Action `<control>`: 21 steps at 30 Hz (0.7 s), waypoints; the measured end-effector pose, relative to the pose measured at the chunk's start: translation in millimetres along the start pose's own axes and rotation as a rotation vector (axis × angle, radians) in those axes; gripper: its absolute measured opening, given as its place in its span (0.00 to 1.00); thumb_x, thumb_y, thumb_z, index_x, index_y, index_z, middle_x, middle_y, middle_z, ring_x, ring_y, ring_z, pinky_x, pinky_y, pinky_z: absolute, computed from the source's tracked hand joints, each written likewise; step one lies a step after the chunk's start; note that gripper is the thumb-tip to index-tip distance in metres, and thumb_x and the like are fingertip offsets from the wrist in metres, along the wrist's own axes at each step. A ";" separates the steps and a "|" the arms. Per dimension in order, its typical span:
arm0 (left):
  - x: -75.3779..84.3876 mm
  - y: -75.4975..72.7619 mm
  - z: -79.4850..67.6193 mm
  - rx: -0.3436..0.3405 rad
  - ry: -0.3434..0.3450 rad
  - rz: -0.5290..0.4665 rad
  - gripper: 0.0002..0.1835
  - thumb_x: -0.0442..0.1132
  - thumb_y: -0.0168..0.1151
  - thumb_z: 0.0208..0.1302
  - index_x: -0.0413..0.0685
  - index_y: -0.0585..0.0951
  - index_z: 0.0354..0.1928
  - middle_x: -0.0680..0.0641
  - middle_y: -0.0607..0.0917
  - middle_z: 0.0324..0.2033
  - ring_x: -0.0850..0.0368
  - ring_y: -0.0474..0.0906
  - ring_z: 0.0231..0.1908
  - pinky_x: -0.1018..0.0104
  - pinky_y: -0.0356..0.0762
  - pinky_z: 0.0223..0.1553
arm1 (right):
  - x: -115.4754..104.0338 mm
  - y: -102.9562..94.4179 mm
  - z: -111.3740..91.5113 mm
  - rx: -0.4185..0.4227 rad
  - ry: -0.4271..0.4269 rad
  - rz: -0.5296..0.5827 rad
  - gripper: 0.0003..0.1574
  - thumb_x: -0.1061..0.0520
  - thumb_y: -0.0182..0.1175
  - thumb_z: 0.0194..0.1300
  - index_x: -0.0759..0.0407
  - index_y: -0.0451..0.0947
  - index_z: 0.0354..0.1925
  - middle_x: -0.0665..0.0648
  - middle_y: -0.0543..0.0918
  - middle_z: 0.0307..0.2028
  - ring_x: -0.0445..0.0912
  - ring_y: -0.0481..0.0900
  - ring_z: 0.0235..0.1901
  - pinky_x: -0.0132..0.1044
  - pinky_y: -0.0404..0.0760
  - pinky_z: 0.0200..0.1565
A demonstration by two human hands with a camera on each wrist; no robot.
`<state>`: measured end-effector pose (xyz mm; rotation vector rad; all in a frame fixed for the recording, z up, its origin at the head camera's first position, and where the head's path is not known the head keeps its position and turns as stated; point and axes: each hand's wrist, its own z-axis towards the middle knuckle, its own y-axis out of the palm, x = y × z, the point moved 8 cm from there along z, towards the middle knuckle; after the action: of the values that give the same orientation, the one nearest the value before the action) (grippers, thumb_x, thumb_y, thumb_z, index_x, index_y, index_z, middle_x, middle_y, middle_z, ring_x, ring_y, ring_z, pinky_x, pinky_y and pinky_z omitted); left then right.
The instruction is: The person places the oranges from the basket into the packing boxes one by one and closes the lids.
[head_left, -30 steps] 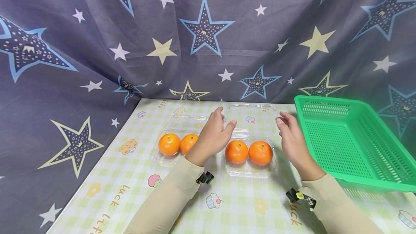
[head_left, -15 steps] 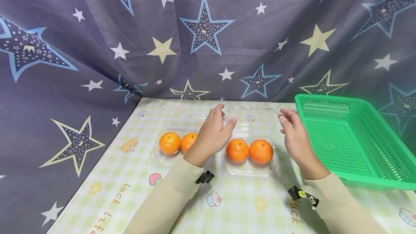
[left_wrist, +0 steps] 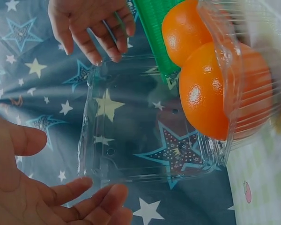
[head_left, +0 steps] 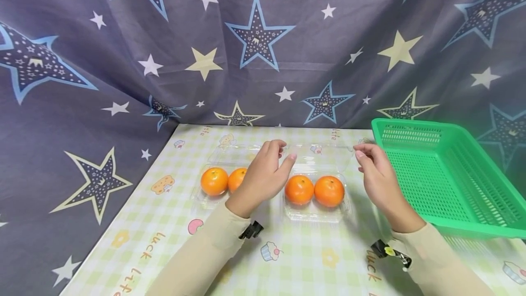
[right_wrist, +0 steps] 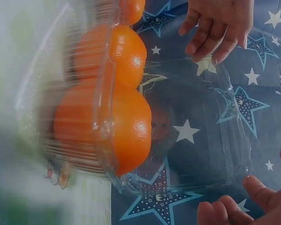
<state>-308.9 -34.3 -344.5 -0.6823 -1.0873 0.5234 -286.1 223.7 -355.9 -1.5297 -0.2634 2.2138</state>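
Note:
In the head view, a clear plastic clamshell box (head_left: 314,216) holds two oranges (head_left: 299,190) side by side. Its transparent lid (head_left: 316,163) is hinged back on the far side. My left hand (head_left: 263,175) is at the lid's left edge and my right hand (head_left: 379,179) at its right edge. Both wrist views show fingertips right at the lid's outer corners, thumbs held apart from the fingers. Under my left forearm and hand lies a second clamshell box (head_left: 207,202) with oranges (head_left: 214,181), partly hidden, its lid also folded back.
A green perforated plastic basket (head_left: 485,231) stands at the right of the table. The table wears a checked cloth (head_left: 164,214) with printed cakes and flowers. A dark star-patterned curtain (head_left: 172,22) hangs behind the table and along its left.
The right box's lid has its far edge lower in the head view, nearer to the oranges. Both hands have shifted slightly with it. The oranges and boxes have stayed put.

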 end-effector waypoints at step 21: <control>-2.5 -4.9 -18.0 -0.005 0.024 -0.010 0.14 0.56 0.52 0.77 0.58 0.79 0.38 0.53 0.84 0.50 0.55 0.81 0.51 0.61 0.75 0.46 | 0.2 3.5 -22.1 -0.004 -0.055 -0.153 0.15 0.51 0.54 0.80 0.63 0.76 0.40 0.62 0.73 0.49 0.47 0.69 0.48 0.41 0.67 0.50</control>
<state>-293.0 -43.8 -347.9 -0.6852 -1.0693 0.5025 -266.7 218.8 -365.6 -1.4030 -0.3891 2.1390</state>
